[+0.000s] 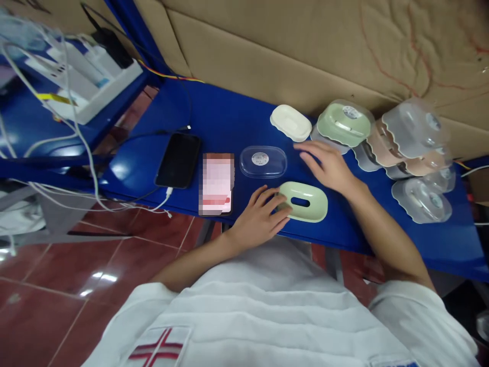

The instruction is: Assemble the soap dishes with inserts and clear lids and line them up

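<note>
Near the table's front edge lies a pale green oval soap dish [317, 204] with a slot in its middle. My left hand [262, 216] rests on the dish's left rim with its fingers spread. Above the table, between the green dish and a cream oval dish [291, 122], my right hand [324, 162] is open, thumb and fingers apart, nothing in it. A clear plastic lid [263, 162] with a round white sticker lies flat just beyond my left hand.
Lidded soap dishes [410, 135] in grey, peach and green [340, 122] are stacked at the right. To the left lie a lit phone [217, 183] and a dark phone [179, 160] on a white cable. A white tray [110, 92] stands far left; cardboard [267, 51] lines the back.
</note>
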{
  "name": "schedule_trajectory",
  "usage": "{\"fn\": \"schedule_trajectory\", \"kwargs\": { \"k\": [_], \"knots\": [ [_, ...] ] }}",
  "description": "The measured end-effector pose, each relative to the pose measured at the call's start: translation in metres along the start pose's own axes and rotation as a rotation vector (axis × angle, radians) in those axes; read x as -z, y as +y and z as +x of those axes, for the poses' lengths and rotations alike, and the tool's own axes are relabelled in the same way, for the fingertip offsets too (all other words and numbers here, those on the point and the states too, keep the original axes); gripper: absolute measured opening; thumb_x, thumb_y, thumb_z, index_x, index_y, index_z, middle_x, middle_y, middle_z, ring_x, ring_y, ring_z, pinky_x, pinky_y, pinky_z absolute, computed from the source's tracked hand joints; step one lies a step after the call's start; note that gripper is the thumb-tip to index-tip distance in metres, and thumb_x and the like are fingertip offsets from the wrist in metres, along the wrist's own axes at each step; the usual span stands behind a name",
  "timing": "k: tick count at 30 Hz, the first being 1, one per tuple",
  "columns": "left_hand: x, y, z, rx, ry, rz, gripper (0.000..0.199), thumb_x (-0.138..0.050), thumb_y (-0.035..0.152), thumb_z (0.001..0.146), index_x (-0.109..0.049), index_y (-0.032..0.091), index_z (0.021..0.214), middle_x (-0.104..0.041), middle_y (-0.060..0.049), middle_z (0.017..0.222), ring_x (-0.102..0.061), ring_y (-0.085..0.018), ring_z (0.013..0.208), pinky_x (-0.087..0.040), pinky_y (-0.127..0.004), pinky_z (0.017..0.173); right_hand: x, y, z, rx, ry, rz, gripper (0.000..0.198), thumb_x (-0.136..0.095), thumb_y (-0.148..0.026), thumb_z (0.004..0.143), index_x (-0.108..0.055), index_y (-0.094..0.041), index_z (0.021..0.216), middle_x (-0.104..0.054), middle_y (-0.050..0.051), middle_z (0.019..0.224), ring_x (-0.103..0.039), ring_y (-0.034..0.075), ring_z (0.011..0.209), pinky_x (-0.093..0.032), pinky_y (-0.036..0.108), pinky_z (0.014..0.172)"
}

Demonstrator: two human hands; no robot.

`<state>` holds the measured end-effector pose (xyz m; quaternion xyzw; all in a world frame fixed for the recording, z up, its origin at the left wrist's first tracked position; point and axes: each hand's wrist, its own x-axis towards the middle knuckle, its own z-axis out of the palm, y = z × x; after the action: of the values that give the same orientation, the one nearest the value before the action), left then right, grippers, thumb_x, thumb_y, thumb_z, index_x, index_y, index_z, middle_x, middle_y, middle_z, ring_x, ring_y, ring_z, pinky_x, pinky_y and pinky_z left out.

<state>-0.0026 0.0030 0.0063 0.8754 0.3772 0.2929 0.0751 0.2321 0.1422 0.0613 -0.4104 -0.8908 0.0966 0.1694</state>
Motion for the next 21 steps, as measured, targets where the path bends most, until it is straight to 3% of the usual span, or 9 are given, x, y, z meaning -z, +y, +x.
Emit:
{"fn": "schedule_trajectory", "kwargs": {
  "k": [3, 5, 7, 10, 15, 21],
  "knots": [
    [0.001, -0.003, -0.002, 0.005, 0.022, -0.047, 0.017, -0.065, 0.027, 0.105, -0.071, 0.023, 0.120, -0.070, -0.010, 0.127, -0.057, -0.032, 0.134, -0.053, -0.054, 0.113, -0.020, 0.011, 0.043, -0.123, -0.068, -0.171, 0.059, -0.045, -0.041, 0.110, -0.050, -0.007, 0.159, -0.059, 0.023, 0.155, -0.063, 0.039, 0.135, -0.054, 0.056, 0.110],
    [0.002, -0.005, -0.003, 0.034, 0.041, -0.088, 0.017, -0.065, 0.025, 0.104, -0.069, 0.022, 0.121, -0.068, -0.011, 0.126, -0.057, -0.032, 0.133, -0.053, -0.054, 0.112, -0.029, 0.012, 0.044, -0.179, -0.101, -0.253, 0.059, -0.050, -0.039, 0.108, -0.052, -0.007, 0.158, -0.059, 0.026, 0.152, -0.068, 0.041, 0.125, -0.058, 0.056, 0.103],
    [0.003, -0.006, -0.003, 0.068, 0.077, -0.142, 0.018, -0.064, 0.024, 0.105, -0.067, 0.021, 0.122, -0.066, -0.012, 0.128, -0.055, -0.032, 0.135, -0.052, -0.054, 0.116, -0.030, 0.011, 0.023, -0.181, -0.094, -0.254, 0.050, -0.052, -0.036, 0.107, -0.060, -0.014, 0.151, -0.064, 0.020, 0.147, -0.072, 0.037, 0.117, -0.061, 0.051, 0.096],
    [0.004, -0.006, -0.003, 0.117, 0.130, -0.220, 0.021, -0.062, 0.024, 0.105, -0.063, 0.023, 0.126, -0.065, -0.011, 0.131, -0.053, -0.031, 0.140, -0.051, -0.054, 0.119, -0.021, 0.010, -0.033, -0.191, 0.002, -0.161, 0.038, -0.053, -0.035, 0.108, -0.070, -0.020, 0.139, -0.070, 0.013, 0.135, -0.073, 0.032, 0.115, -0.064, 0.045, 0.092],
    [0.001, -0.007, -0.003, 0.148, 0.181, -0.266, 0.023, -0.061, 0.023, 0.106, -0.060, 0.025, 0.129, -0.063, -0.011, 0.132, -0.054, -0.030, 0.144, -0.051, -0.055, 0.120, -0.009, -0.005, -0.121, -0.207, 0.098, -0.012, 0.031, -0.054, -0.032, 0.108, -0.073, -0.026, 0.133, -0.072, 0.011, 0.131, -0.073, 0.028, 0.121, -0.064, 0.044, 0.098],
    [-0.001, -0.007, -0.002, 0.131, 0.216, -0.251, 0.023, -0.062, 0.023, 0.106, -0.060, 0.024, 0.130, -0.062, -0.011, 0.135, -0.052, -0.030, 0.149, -0.050, -0.055, 0.123, -0.019, -0.041, -0.164, -0.179, 0.164, 0.080, 0.027, -0.059, -0.026, 0.106, -0.073, -0.031, 0.129, -0.073, 0.009, 0.130, -0.073, 0.029, 0.122, -0.063, 0.047, 0.104]
  ]
}}
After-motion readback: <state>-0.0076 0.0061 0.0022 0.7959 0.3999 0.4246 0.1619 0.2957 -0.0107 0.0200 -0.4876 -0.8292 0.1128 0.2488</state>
